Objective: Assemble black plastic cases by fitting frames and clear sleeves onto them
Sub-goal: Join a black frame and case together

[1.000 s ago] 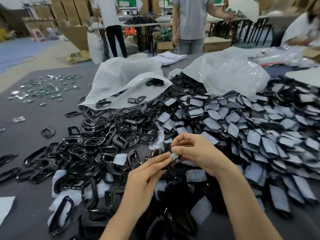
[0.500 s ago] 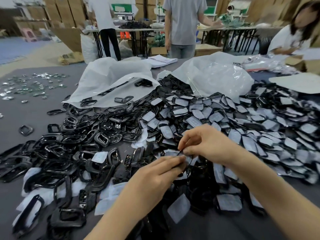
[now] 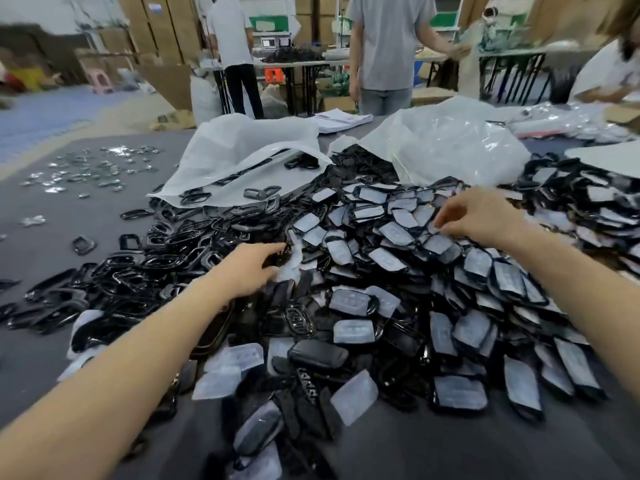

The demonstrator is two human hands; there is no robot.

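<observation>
Frames, glossy black loops, cases in frosted sleeves

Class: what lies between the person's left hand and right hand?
In the head view, sleeved black cases lie heaped between the left hand and right hand.

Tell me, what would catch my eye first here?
A huge heap of sleeved black cases spills across the table's middle and right. Left of it lies a tangle of black frames, with white bags behind. The left hand and right hand reach into the heap.
</observation>
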